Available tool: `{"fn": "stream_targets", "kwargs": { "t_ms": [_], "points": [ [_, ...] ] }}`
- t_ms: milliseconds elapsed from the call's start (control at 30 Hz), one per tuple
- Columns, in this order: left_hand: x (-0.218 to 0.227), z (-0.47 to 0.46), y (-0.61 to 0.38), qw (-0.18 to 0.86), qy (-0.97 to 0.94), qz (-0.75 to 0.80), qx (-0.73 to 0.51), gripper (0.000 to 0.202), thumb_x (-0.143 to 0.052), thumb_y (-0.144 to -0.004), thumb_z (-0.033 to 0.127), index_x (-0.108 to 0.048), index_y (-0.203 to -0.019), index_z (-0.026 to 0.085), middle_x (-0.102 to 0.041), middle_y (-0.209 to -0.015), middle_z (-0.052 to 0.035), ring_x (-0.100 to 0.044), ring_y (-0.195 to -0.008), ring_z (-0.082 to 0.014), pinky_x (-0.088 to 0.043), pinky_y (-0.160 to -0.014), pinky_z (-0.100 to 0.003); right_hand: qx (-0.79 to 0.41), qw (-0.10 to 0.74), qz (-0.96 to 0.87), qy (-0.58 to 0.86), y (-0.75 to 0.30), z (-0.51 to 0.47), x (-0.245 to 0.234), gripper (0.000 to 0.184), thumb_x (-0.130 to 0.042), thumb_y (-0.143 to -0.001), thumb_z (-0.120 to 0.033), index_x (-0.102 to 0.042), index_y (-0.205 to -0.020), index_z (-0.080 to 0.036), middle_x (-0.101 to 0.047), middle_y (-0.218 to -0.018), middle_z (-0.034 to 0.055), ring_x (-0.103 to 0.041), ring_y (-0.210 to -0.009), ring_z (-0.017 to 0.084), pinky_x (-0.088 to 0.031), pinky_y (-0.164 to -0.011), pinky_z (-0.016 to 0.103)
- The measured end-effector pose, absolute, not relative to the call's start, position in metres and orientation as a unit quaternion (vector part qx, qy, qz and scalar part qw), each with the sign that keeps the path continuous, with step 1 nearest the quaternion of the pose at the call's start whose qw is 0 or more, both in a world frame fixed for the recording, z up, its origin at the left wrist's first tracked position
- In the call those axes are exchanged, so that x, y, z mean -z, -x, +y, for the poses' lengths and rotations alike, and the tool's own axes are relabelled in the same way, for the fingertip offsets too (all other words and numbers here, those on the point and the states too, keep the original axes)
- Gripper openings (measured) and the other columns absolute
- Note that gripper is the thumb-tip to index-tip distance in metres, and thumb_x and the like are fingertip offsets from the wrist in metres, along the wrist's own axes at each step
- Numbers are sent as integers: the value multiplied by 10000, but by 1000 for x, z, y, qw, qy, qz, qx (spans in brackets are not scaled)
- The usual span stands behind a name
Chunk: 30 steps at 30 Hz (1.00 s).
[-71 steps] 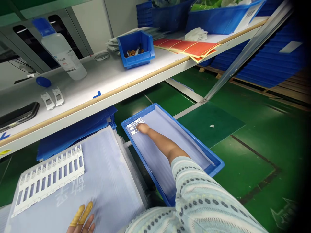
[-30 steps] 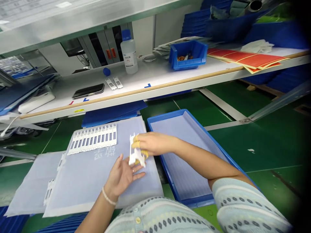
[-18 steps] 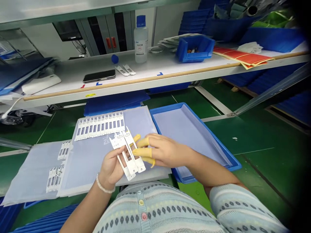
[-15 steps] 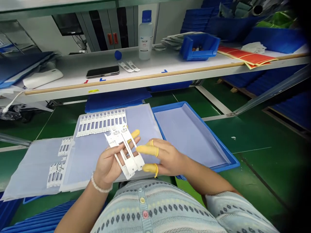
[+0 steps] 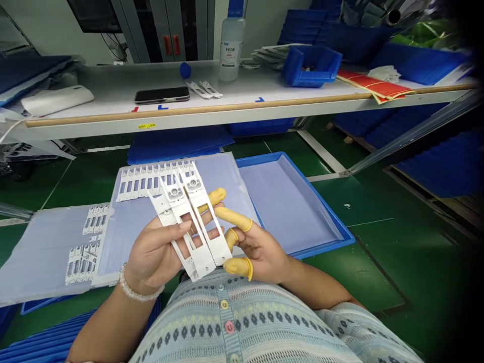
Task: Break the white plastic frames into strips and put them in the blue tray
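Observation:
In front of my chest, my left hand (image 5: 161, 247) holds a fan of slim white plastic frames (image 5: 196, 229), each with a rectangular window and a round boss near its upper end. Its thumb presses on top of them and its fingers lie behind, one in a yellow finger cot. My right hand (image 5: 255, 247) wears yellow cots on its thumb and two fingers. Those fingertips rest along the right edge and lower end of the rightmost frame. Beyond the hands, a row of similar white frames (image 5: 145, 182) lies on a translucent sheet (image 5: 217, 171).
More white frames (image 5: 83, 264) lie on a sheet at the left. A blue-rimmed tray (image 5: 317, 201) sits to the right. On the shelf ahead are a phone (image 5: 162, 96), a bottle (image 5: 231, 48), a blue bin (image 5: 312, 65) and two white frames (image 5: 204, 89).
Both hands and the held frames have come nearer and look larger. The right fingers have moved in against the rightmost frame's edge. The view has tilted down slightly.

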<state>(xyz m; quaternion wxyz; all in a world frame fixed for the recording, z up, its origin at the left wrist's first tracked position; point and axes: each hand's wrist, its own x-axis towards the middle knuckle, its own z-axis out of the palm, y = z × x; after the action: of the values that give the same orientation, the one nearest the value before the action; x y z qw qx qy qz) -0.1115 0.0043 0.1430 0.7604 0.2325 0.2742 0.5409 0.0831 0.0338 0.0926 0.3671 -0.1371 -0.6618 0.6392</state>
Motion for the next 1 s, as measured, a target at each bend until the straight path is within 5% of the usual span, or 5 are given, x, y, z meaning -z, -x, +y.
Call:
{"fn": "stream_targets", "kwargs": {
  "t_ms": [267, 533, 833, 1000],
  "points": [
    [-158, 1, 104, 780, -278, 223, -515, 477, -473, -883, 105, -505, -1343, 225, -495, -1428, -92, -295, -1386, -357, -412, -1033, -565, -554, 393, -727, 100, -91, 30, -98, 746, -634, -878, -410, -233, -1496, -293, -562, -746, -43, -567, -676, 101, -498, -699, 251],
    [-155, -2, 104, 791, -261, 229, -504, 515, -524, -868, 116, -491, -1361, 259, -617, -1297, -81, -384, -1346, -321, -416, -1060, -516, -404, 383, -825, 102, -97, 32, -100, 733, -492, -941, -490, -118, -1516, -231, -580, -749, -35, -573, -638, 103, -482, -636, 216],
    [-145, 1, 111, 784, -256, 234, -514, 436, -463, -886, 59, -606, -1242, 265, -615, -1303, -46, -539, -1230, -270, -549, -926, -391, -62, 446, -887, 106, -99, 39, -124, 434, -484, -948, -448, -495, -1267, -155, -567, -899, 72, -525, -700, 155, -449, -616, 298],
    [-137, 2, 115, 776, -265, 256, -512, 392, -479, -885, 74, -629, -1218, 215, -616, -1299, -77, -522, -1246, -291, -550, -915, -362, 20, 311, -947, 79, -86, 38, -133, 318, -556, -923, -358, -586, -1129, -118, -589, -945, 103, -500, -695, 162, -422, -607, 320]
  ]
}}
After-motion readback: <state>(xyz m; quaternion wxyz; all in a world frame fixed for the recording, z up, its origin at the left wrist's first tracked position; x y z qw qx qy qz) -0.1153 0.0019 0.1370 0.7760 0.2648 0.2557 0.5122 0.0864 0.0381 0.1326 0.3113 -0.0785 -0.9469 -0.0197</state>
